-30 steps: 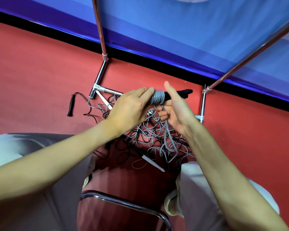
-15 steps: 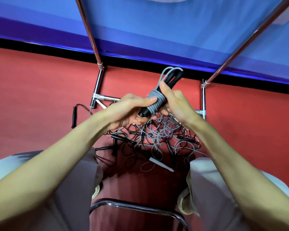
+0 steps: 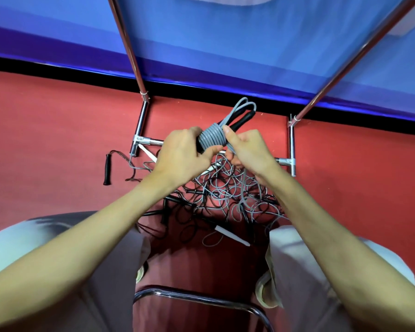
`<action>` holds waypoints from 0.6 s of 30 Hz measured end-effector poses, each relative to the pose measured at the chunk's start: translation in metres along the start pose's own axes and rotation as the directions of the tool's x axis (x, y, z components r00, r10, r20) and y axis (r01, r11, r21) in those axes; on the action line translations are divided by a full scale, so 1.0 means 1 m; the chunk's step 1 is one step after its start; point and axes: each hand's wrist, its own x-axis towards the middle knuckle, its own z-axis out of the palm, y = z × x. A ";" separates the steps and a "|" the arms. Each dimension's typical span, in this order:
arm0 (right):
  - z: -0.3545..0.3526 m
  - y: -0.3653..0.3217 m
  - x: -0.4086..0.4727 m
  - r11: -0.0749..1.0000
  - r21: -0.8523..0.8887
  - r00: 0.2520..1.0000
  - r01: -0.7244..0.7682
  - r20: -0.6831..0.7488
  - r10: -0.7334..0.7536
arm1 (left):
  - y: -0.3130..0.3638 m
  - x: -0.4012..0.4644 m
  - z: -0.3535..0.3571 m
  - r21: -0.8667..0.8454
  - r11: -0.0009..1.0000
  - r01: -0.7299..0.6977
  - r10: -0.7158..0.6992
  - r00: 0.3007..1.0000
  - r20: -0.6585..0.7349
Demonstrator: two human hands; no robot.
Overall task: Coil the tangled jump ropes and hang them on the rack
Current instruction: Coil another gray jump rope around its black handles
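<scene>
I'm gripping one coiled grey rope (image 3: 212, 138) in both hands: left hand (image 3: 182, 154) clutching its lower end, right hand (image 3: 247, 152) pinching the wraps, above the tangled pile (image 3: 225, 195) between two rack legs (image 3: 141, 125); red floor (image 3: 58, 130) lying open along both side edges.

grey rope (image 3: 212, 138), black handles (image 3: 242, 121), red floor (image 3: 58, 130)

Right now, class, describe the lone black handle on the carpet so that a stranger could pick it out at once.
Start at the chrome rack standing on the red carpet and find its left foot. Just left of that foot lies the black handle, nearly upright in the head view, with a thin cord trailing toward the tangled jump ropes. Unlike the other handles, it lies alone, outside the pile.
</scene>
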 end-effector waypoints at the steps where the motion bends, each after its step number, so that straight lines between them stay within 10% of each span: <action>1: 0.004 0.001 0.000 0.999 0.043 0.999 -0.034 0.001 0.034 | -0.001 0.000 0.002 0.054 0.998 -0.024 0.025 0.999 -0.026; 13: -0.003 -0.001 -0.001 0.924 0.333 0.981 -0.186 0.121 0.153 | -0.014 -0.005 0.020 0.425 0.833 -0.355 0.463 0.868 -0.182; 18: -0.014 0.002 0.002 0.901 0.421 0.993 -0.106 0.097 0.072 | -0.008 0.002 0.004 -0.100 0.976 -0.192 0.191 0.981 -0.022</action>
